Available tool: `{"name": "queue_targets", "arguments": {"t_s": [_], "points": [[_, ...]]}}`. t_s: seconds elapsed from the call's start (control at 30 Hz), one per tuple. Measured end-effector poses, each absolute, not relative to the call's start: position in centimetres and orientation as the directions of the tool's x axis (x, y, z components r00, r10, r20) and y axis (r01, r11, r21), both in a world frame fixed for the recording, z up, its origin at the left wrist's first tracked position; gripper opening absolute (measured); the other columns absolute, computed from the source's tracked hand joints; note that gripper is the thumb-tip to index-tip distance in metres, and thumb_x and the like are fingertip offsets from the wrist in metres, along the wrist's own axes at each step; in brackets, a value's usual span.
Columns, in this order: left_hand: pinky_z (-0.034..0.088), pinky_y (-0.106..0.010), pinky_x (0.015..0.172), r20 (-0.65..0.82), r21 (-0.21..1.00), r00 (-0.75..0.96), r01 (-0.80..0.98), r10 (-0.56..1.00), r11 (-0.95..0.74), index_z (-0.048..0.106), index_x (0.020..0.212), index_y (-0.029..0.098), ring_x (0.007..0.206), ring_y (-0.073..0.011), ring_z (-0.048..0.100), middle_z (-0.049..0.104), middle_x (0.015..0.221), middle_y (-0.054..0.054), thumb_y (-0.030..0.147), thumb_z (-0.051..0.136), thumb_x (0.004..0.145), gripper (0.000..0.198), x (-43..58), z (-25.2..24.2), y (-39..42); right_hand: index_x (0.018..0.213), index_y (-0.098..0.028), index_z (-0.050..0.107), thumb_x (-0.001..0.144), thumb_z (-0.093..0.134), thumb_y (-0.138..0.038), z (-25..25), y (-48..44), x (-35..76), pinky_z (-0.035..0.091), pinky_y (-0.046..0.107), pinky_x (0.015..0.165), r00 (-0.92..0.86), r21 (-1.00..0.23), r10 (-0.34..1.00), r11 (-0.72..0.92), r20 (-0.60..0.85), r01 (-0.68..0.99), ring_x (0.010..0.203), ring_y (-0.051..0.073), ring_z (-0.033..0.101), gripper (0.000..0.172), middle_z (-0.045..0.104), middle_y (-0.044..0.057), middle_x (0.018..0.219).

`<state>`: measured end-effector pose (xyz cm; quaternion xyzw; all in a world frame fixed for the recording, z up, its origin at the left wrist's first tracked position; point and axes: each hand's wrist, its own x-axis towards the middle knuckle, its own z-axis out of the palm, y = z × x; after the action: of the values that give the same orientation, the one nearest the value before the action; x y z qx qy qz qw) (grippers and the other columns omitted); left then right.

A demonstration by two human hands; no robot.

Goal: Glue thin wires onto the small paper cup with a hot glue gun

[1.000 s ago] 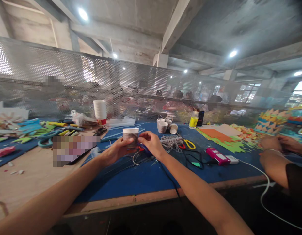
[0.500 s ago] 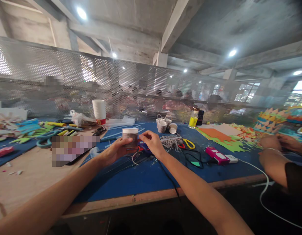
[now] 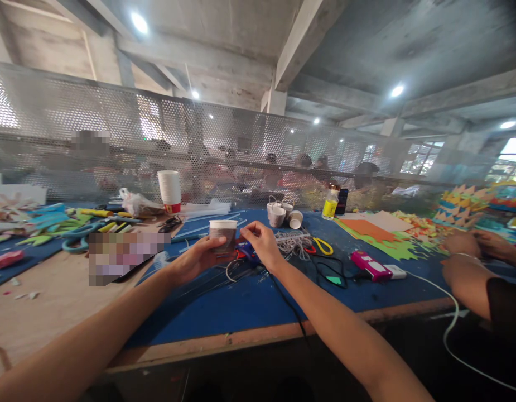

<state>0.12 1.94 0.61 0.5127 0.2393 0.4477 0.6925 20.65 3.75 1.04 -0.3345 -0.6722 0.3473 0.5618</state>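
Left of the heap of grey cord (image 3: 294, 245) on the blue tabletop (image 3: 199, 318), the left hand (image 3: 197, 257) has its grip clamped around a grey-wrapped paper cup (image 3: 223, 233), held upright. The right hand (image 3: 261, 244), between cup and heap, has thumb and fingertips drawn together; whether they pinch a strand is too small to tell. Just beyond the heap sit several small cups (image 3: 276, 216); yellow-handled scissors (image 3: 323, 246) lie at its right edge.
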Motion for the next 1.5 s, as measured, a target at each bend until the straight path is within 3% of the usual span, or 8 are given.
{"name": "queue_targets", "arguments": {"t_s": [0.13,0.97,1.5], "points": [[0.053,-0.044,0.101,0.128,0.930,0.499,-0.362,0.857,0.072,0.070,0.129,0.019,0.112,-0.0293,0.071,0.069,0.135,-0.014,0.027,0.066,0.092,0.038,0.1,0.6,1.9,0.083,-0.022,0.061,0.088,0.064,-0.045,1.1,3.7,20.6,0.053,0.028,0.080,-0.133,-0.840,0.840,0.537,0.526,0.073,0.080,0.017,0.070,0.023,0.068,-0.002,0.079],[0.053,-0.044,0.101,0.121,0.940,0.522,-0.335,0.845,0.072,0.068,0.133,0.019,0.115,-0.0306,0.069,0.071,0.133,-0.013,0.028,0.066,0.091,0.042,-0.1,0.6,1.7,0.075,-0.022,0.058,0.083,0.064,-0.040,1.8,3.1,20.6,0.050,0.028,0.076,-0.115,-0.840,0.850,0.526,0.514,0.137,0.076,0.017,0.065,0.020,0.065,-0.002,0.075],[0.055,-0.043,0.094,0.103,0.953,0.533,-0.295,0.840,0.070,0.074,0.124,0.023,0.108,-0.0316,0.071,0.074,0.125,-0.011,0.032,0.071,0.086,0.039,-0.1,0.6,1.7,0.072,-0.022,0.059,0.079,0.066,-0.039,2.2,2.8,20.7,0.048,0.027,0.073,-0.140,-0.865,0.871,0.487,0.471,0.122,0.071,0.017,0.063,0.019,0.064,-0.003,0.072]]}}
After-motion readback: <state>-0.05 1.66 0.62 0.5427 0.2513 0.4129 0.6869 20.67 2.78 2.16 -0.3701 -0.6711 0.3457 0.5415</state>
